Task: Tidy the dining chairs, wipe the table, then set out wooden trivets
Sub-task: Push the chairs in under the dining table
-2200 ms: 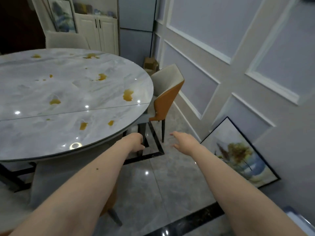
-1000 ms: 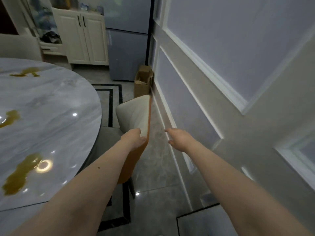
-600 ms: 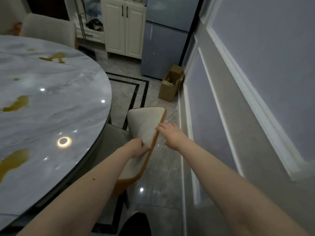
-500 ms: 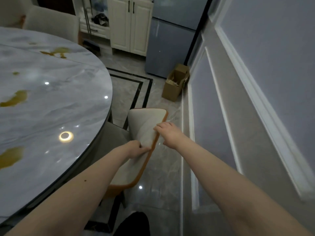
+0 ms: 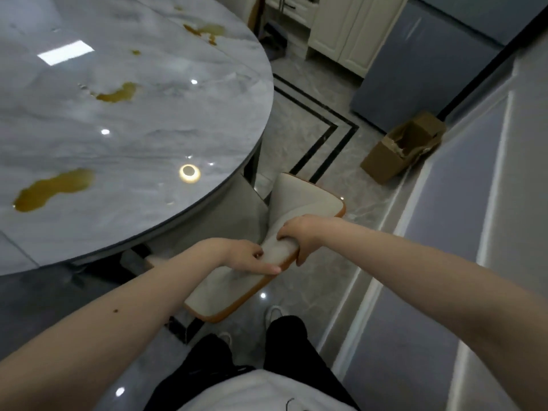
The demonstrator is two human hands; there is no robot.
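Observation:
A dining chair point(image 5: 302, 200) with a cream cushioned back and orange shell stands at the edge of the round grey marble table point(image 5: 124, 126), its seat partly under the tabletop. My left hand point(image 5: 246, 256) grips the top edge of the chair back. My right hand point(image 5: 299, 235) grips the same edge just to the right, thumb behind the orange shell. Several yellow-brown spills point(image 5: 56, 188) lie on the tabletop. No trivets or cloth are in view.
An open cardboard box point(image 5: 400, 149) sits on the floor by the panelled wall point(image 5: 462, 221) on the right. White cabinets point(image 5: 341, 28) and a grey fridge point(image 5: 424, 63) stand behind. My feet and dark trousers point(image 5: 284, 336) are right behind the chair, in a narrow gap between table and wall.
I stepped up to the chair and both hands closed on its back. The view has tilted down, so I am now right above the chair back.

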